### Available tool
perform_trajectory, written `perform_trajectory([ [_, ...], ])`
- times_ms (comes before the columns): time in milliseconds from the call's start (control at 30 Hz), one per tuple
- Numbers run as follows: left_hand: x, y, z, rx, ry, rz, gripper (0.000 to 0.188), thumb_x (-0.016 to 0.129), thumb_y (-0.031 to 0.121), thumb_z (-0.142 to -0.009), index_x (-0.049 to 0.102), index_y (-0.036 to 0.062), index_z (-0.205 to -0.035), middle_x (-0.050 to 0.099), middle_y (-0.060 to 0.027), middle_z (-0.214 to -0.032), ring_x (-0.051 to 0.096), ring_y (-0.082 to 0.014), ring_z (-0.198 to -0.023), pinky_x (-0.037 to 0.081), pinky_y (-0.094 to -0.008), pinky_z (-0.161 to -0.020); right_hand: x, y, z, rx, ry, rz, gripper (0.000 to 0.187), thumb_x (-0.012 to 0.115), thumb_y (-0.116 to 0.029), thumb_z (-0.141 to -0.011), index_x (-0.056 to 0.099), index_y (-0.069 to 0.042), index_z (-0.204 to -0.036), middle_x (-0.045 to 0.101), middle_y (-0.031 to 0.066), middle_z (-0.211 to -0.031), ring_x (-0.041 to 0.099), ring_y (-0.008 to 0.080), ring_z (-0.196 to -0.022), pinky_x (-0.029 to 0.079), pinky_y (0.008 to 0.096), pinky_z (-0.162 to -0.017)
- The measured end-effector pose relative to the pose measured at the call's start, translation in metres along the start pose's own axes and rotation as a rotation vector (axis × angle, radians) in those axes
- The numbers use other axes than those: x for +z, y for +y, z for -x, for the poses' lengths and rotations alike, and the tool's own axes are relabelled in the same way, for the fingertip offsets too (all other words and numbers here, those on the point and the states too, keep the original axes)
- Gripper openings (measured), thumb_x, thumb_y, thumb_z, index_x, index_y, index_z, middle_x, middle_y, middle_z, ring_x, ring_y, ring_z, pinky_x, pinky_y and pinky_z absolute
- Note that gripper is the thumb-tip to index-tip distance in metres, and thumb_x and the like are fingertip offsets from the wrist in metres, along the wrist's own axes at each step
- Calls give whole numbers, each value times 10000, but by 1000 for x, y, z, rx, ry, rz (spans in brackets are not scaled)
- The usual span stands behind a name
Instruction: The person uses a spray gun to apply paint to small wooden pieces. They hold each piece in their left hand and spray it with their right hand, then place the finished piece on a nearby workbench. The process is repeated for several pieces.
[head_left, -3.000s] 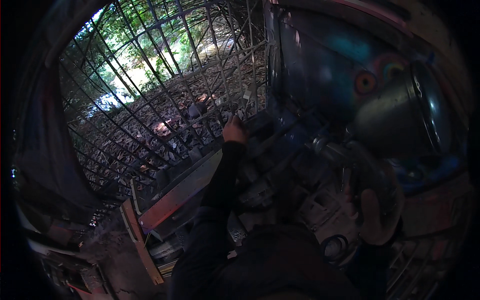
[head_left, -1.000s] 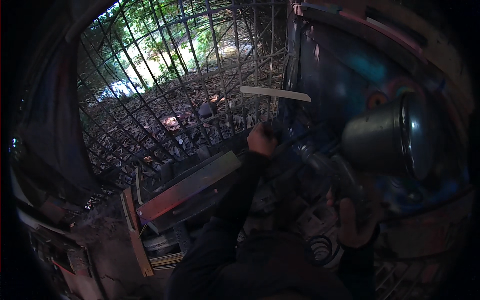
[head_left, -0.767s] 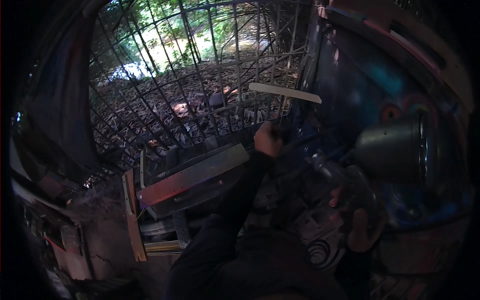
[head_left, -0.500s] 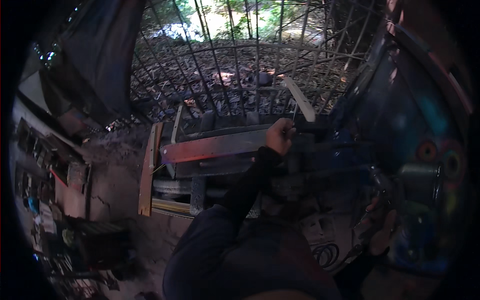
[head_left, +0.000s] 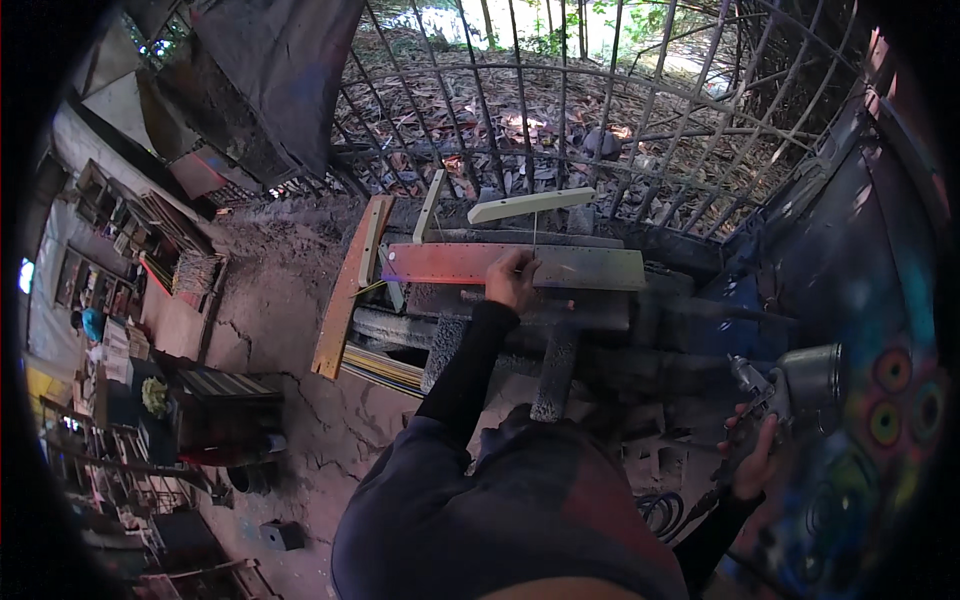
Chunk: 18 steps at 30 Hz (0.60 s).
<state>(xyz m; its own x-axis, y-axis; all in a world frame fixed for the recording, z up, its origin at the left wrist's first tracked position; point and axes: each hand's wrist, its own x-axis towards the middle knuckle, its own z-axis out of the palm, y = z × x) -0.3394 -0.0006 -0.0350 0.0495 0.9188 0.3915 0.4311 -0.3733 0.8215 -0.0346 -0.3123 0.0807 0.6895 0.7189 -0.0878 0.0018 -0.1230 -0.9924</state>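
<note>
My left hand (head_left: 512,280) is closed in a pinch on a thin rod (head_left: 535,228) that stands up from the fingers. At the rod's top is a pale wooden strip (head_left: 530,205) with an angled end, lying nearly level. Below it is a long board (head_left: 440,262), reddish at the left and grey-green at the right, with small holes along its edges; the hand is in front of it. On the right, my right hand (head_left: 757,455) is wrapped round a spray gun (head_left: 768,398) with a metal cup (head_left: 812,376).
An orange-brown plank (head_left: 345,300) and another pale strip (head_left: 430,205) lean at the board's left end. A barred fence (head_left: 565,110) stands behind, with leaf litter beyond. A paint-marked panel (head_left: 890,330) rises at right. A dark hose (head_left: 662,515) coils on the floor.
The pale strip has turned from steeply slanted to nearly level, and my left hand has moved left along the board. The spray gun shows more clearly, raised somewhat. The whole view has shifted.
</note>
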Motion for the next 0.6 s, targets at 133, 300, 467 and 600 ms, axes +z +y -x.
perform_trajectory([
  [133,-20,-23,8,-35,43,-33,110,687,85,-764,599,33,-804,606,-121,-678,619,-216,-620,476,-317,-567,21,-12,2,-10,17,32,458,361,-417,-960,570,-13,-1015,619,80,-859,592,128,-670,485,242,-448],
  [300,-45,-39,8,-127,14,18,116,695,61,-770,589,16,-757,596,-44,-649,560,-96,-613,451,-268,-581,24,-8,-1,-31,-78,40,439,370,-393,-964,566,-5,-1024,621,88,-899,603,145,-712,493,261,-454],
  [467,-55,-141,11,-80,55,65,148,697,84,-778,566,20,-755,531,-44,-613,487,-122,-572,419,-292,-562,30,-1,-4,-23,-102,27,406,382,-367,-962,552,-5,-1034,625,94,-898,604,149,-700,492,264,-454],
  [600,-73,-94,2,-67,32,-173,159,703,122,-769,593,7,-761,600,-97,-650,585,-179,-606,466,-317,-586,39,-6,0,-13,-65,-29,346,409,-311,-958,532,2,-1038,632,109,-894,607,150,-673,484,249,-430],
])
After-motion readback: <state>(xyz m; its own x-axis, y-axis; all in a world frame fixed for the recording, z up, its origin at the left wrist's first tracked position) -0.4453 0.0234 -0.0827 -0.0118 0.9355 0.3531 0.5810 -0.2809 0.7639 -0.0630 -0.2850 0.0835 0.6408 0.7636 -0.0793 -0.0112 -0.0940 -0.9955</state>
